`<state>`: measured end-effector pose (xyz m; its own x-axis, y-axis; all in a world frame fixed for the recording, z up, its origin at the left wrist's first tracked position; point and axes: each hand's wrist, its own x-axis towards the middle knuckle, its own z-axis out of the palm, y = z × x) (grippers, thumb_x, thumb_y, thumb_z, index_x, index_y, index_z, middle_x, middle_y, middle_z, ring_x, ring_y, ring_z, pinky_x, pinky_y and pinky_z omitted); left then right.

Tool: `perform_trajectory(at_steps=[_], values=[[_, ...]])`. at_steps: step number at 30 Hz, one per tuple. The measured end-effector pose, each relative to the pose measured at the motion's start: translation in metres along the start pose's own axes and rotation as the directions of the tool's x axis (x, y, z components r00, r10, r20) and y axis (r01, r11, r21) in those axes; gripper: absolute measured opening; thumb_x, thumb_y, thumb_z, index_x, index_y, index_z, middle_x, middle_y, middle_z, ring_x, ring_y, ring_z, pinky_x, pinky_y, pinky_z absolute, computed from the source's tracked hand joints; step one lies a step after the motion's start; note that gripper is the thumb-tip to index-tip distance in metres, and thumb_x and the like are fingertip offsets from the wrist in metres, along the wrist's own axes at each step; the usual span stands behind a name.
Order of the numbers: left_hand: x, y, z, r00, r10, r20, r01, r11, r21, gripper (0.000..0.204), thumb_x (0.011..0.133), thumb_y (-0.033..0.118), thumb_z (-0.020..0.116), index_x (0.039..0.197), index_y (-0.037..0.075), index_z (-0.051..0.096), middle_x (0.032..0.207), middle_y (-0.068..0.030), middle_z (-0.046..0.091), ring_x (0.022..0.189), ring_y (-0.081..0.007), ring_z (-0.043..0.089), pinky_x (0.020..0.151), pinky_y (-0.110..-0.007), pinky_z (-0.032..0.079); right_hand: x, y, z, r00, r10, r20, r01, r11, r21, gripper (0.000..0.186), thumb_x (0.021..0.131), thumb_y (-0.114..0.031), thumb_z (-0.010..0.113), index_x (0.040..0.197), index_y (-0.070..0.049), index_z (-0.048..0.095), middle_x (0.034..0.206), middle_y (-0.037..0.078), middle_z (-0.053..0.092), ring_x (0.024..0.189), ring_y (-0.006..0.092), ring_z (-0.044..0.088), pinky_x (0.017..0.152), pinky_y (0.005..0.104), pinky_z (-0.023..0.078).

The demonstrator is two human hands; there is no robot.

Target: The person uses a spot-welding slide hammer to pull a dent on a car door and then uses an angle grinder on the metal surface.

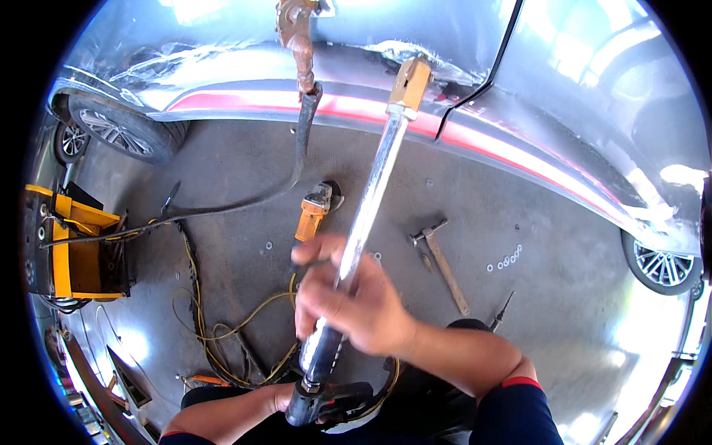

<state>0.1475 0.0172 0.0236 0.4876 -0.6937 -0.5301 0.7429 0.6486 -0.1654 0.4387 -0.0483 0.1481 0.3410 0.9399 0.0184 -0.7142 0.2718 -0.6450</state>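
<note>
A long dent-pulling slide hammer (374, 185) slants across the middle, with a chrome shaft, a black grip end and a brass-coloured block at its tip. That tip meets the scraped lower side of a grey car (460, 67). My right hand (356, 300) is loosely curled around the shaft just above the black part, its index finger partly raised. At the bottom, my left hand (283, 397) is at the black pistol-like handle (315, 400), which hides most of its fingers. Left of the tip, a copper-coloured clamp (300, 48) with a thick black cable (302, 141) is on the car panel.
An orange angle grinder (311, 215) and a wooden-handled hammer (445, 271) lie on the grey floor (222, 159). Several small washers (506, 261) lie to the right. A yellow-and-black machine (67, 248) stands at the left; yellow cables (215, 337) coil near my left forearm. A thin pointed tool (504, 310) lies near my right arm.
</note>
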Motion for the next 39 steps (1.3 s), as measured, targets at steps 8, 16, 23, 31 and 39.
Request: perform_trajectory(at_steps=[8, 16, 23, 31, 39], values=[[-0.006, 0.016, 0.014, 1.000, 0.029, -0.005, -0.028, 0.989, 0.142, 0.040, 0.091, 0.012, 0.073, 0.128, 0.003, 0.062, 0.107, -0.0128, 0.070, 0.089, -0.0190, 0.070, 0.073, -0.030, 0.058, -0.021, 0.038, 0.000, 0.990, 0.082, 0.117, -0.095, 0.990, 0.109, 0.022, 0.101, -0.006, 0.059, 0.119, -0.007, 0.048, 0.096, 0.004, 0.058, 0.084, 0.0109, 0.061, 0.077, 0.0301, 0.050], [0.018, 0.007, 0.057, 0.407, 0.726, -0.554, -0.512, 0.684, 0.520, 0.040, 0.103, 0.024, 0.039, 0.138, 0.008, 0.048, 0.111, -0.0063, 0.064, 0.099, -0.0105, 0.061, 0.082, -0.030, 0.052, -0.015, 0.023, -0.008, 0.999, 0.007, -0.051, -0.010, 0.999, -0.053, 0.025, 0.102, -0.011, 0.058, 0.122, -0.003, 0.046, 0.102, 0.007, 0.060, 0.101, 0.0142, 0.059, 0.090, 0.0320, 0.048], [-0.005, 0.008, 0.013, 0.930, 0.239, -0.281, -0.157, 0.945, 0.286, 0.030, 0.093, 0.016, 0.069, 0.122, 0.010, 0.061, 0.090, -0.0025, 0.067, 0.076, -0.0127, 0.066, 0.068, -0.027, 0.054, -0.024, 0.009, -0.003, 0.984, 0.151, 0.097, -0.135, 0.979, -0.154, 0.021, 0.108, -0.027, 0.048, 0.106, -0.006, 0.049, 0.100, 0.007, 0.062, 0.094, 0.0113, 0.059, 0.086, 0.0302, 0.048], [0.002, 0.013, 0.011, 0.986, 0.115, -0.122, -0.089, 0.976, 0.201, 0.046, 0.091, 0.016, 0.074, 0.134, 0.009, 0.059, 0.106, -0.0071, 0.070, 0.089, -0.0132, 0.067, 0.068, -0.027, 0.054, -0.015, 0.008, -0.007, 0.985, 0.102, 0.138, -0.071, 0.974, -0.214, 0.023, 0.108, -0.032, 0.047, 0.112, -0.009, 0.048, 0.104, 0.009, 0.068, 0.081, 0.0050, 0.053, 0.072, 0.0229, 0.044], [-0.006, 0.003, -0.002, 0.995, 0.057, -0.078, -0.044, 0.987, 0.157, 0.039, 0.093, 0.017, 0.070, 0.130, 0.008, 0.060, 0.102, -0.0065, 0.069, 0.087, -0.0132, 0.067, 0.069, -0.028, 0.055, -0.016, 0.014, 0.000, 0.991, 0.024, 0.129, -0.005, 0.990, -0.141, 0.021, 0.106, -0.026, 0.053, 0.114, -0.008, 0.047, 0.096, 0.006, 0.063, 0.087, 0.0105, 0.059, 0.078, 0.0283, 0.048]])
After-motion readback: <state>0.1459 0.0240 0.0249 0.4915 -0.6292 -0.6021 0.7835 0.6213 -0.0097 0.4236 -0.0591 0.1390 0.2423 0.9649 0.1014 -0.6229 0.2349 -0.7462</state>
